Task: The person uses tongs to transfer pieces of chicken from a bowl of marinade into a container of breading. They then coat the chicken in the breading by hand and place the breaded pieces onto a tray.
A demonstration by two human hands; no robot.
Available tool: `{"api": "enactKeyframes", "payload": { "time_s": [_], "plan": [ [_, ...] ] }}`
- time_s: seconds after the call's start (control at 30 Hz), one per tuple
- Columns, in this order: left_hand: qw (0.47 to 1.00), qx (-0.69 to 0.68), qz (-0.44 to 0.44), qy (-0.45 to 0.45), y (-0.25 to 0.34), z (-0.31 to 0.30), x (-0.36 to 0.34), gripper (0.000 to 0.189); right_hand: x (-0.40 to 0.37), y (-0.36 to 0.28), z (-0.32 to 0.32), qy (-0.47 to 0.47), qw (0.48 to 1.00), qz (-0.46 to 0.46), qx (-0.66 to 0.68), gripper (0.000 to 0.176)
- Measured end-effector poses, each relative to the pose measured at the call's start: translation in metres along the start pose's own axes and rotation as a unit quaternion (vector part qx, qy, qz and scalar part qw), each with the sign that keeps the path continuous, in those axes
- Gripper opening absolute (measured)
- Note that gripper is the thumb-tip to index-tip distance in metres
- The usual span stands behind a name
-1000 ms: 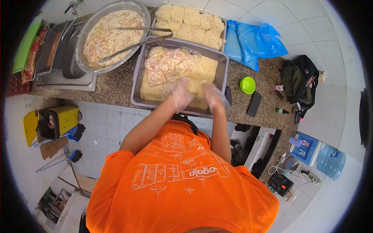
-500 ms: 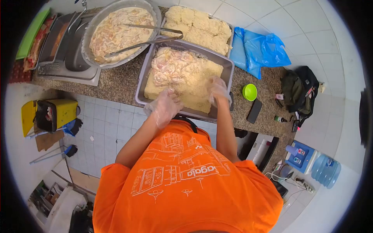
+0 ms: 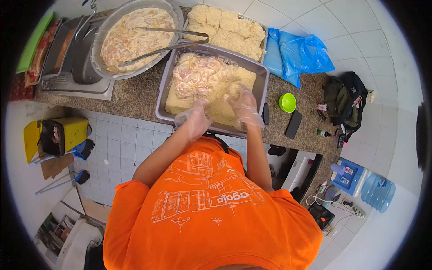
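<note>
A grey rectangular tub (image 3: 164, 96) holds pale crumbs (image 3: 220, 112), with battered raw meat pieces (image 3: 195, 74) heaped at its upper left. My left hand (image 3: 196, 119), in a clear plastic glove, is at the tub's near edge, just below the meat; its fingers are partly bent, and what they hold, if anything, is hidden. My gloved right hand (image 3: 244, 108) reaches into the crumbs right of the meat. Around a small crumb-covered lump (image 3: 236, 89) its fingers are curled.
Behind the tub is a tray of breaded pieces (image 3: 225, 29). A large bowl of battered meat (image 3: 135, 38) with metal tongs (image 3: 166, 49) across it stands back left. Rightward lie blue bags (image 3: 301, 56), a green cup (image 3: 287, 103) and a black phone (image 3: 294, 124).
My right hand has moved from the tub's right side inward to the left, and a crumbed lump now shows at its fingers. My left hand has shifted slightly. The whole view has moved a little.
</note>
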State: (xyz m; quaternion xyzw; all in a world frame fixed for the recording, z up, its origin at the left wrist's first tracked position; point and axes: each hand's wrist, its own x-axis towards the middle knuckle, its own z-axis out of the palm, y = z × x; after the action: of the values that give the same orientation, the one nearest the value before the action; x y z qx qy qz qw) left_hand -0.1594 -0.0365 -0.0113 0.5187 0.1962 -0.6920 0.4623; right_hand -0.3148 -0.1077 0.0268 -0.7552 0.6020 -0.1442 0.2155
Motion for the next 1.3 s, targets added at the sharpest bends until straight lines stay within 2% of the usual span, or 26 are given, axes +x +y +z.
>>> {"api": "enactKeyframes", "payload": {
  "time_s": [0.03, 0.07, 0.1, 0.2, 0.23, 0.3, 0.33, 0.37, 0.4, 0.43, 0.47, 0.53, 0.6, 0.63, 0.73, 0.77, 0.87, 0.9, 1.0, 1.03, 1.07, 1.13, 1.17, 1.2, 1.23, 1.3],
  "plan": [
    [0.995, 0.009, -0.011, -0.096, -0.002, 0.004, 0.001, 0.05, -0.001, 0.002, -0.001, 0.003, 1.0, 0.003, -0.001, 0.032],
    [0.981, 0.016, -0.021, -0.19, -0.003, 0.007, 0.003, 0.054, -0.002, 0.006, -0.001, -0.015, 0.998, 0.057, -0.009, 0.034],
    [0.981, 0.017, -0.02, -0.192, -0.007, 0.015, 0.004, 0.054, -0.001, 0.012, 0.001, -0.032, 0.993, 0.108, -0.016, 0.036],
    [0.981, 0.055, -0.053, -0.177, -0.022, 0.041, 0.005, 0.051, -0.014, 0.186, 0.145, -0.129, 0.967, -0.048, -0.216, 0.04],
    [0.983, 0.086, -0.057, -0.149, -0.033, 0.045, 0.02, 0.049, -0.014, 0.176, 0.138, -0.126, 0.967, -0.046, -0.217, 0.04],
    [0.984, 0.117, -0.057, -0.123, -0.049, 0.042, 0.069, 0.048, -0.012, 0.126, 0.106, -0.239, 0.961, 0.023, -0.134, 0.043],
    [0.969, 0.095, -0.081, -0.212, -0.061, 0.037, 0.102, 0.047, -0.01, 0.101, 0.081, -0.238, 0.962, 0.026, -0.133, 0.043],
    [0.946, 0.073, -0.105, -0.299, -0.068, 0.034, 0.119, 0.047, -0.007, 0.076, 0.053, -0.254, 0.962, 0.09, -0.033, 0.042],
    [0.945, 0.076, -0.107, -0.3, -0.061, 0.047, 0.096, 0.047, -0.004, 0.062, 0.035, -0.266, 0.949, 0.153, 0.067, 0.043],
    [0.961, 0.051, -0.065, -0.265, -0.04, 0.072, 0.045, 0.046, 0.002, 0.063, 0.026, -0.265, 0.95, 0.154, 0.067, 0.043],
    [0.973, 0.025, -0.023, -0.227, -0.024, 0.088, 0.007, 0.046, 0.011, 0.069, 0.019, -0.222, 0.956, 0.151, 0.122, 0.047],
    [0.975, 0.017, -0.037, -0.219, -0.007, 0.089, -0.017, 0.044, 0.006, 0.061, 0.007, -0.182, 0.954, 0.157, 0.177, 0.051],
    [0.982, 0.062, 0.003, -0.176, 0.014, 0.089, -0.036, 0.052, 0.015, 0.034, -0.008, -0.035, 0.965, 0.26, 0.001, 0.05],
    [0.989, 0.018, 0.024, -0.145, 0.003, 0.075, 0.003, 0.043, 0.021, 0.035, -0.006, -0.034, 0.967, 0.254, 0.0, 0.05],
    [0.996, 0.001, 0.016, -0.083, 0.005, 0.054, -0.006, 0.048, 0.027, 0.069, 0.051, -0.279, 0.951, 0.117, -0.064, 0.048],
    [0.997, 0.003, 0.014, -0.08, 0.0, 0.043, -0.014, 0.048, 0.051, 0.153, 0.157, -0.364, 0.899, -0.026, -0.24, 0.043],
    [0.998, 0.034, 0.004, -0.059, 0.01, 0.025, -0.019, 0.054, 0.061, 0.061, 0.038, -0.264, 0.876, -0.143, -0.377, 0.039],
    [0.997, 0.029, 0.005, -0.073, 0.004, 0.01, -0.015, 0.058, 0.075, 0.061, 0.038, -0.302, 0.946, 0.062, -0.1, 0.036],
    [0.993, 0.028, 0.007, -0.118, -0.004, -0.003, -0.017, 0.065, 0.11, 0.181, 0.112, -0.224, 0.968, -0.071, 0.084, 0.035],
    [0.994, 0.008, -0.009, -0.107, -0.007, -0.008, -0.012, 0.067, 0.086, 0.088, 0.027, -0.083, 0.994, 0.013, -0.068, 0.034],
    [0.995, -0.019, -0.016, -0.097, -0.002, -0.007, -0.007, 0.069, 0.1, 0.103, 0.036, -0.078, 0.994, 0.001, -0.072, 0.034],
    [0.994, -0.05, -0.028, -0.096, -0.001, -0.009, -0.007, 0.07, 0.102, 0.151, 0.079, -0.15, 0.973, 0.115, 0.132, 0.03],
    [0.992, -0.072, -0.043, -0.099, -0.001, -0.011, -0.006, 0.072, 0.092, 0.131, 0.07, -0.153, 0.972, 0.114, 0.134, 0.03],
    [0.991, -0.074, -0.039, -0.1, 0.002, -0.011, -0.006, 0.072, 0.081, 0.091, 0.043, -0.14, 0.989, 0.044, -0.018, 0.031],
    [0.991, -0.063, -0.038, -0.112, 0.002, -0.01, -0.005, 0.073, 0.071, 0.066, 0.025, -0.122, 0.977, -0.027, -0.171, 0.032],
    [0.99, -0.055, -0.034, -0.123, 0.002, -0.011, -0.007, 0.074, 0.068, 0.061, 0.02, -0.151, 0.966, -0.041, -0.207, 0.029]
  ]
}}
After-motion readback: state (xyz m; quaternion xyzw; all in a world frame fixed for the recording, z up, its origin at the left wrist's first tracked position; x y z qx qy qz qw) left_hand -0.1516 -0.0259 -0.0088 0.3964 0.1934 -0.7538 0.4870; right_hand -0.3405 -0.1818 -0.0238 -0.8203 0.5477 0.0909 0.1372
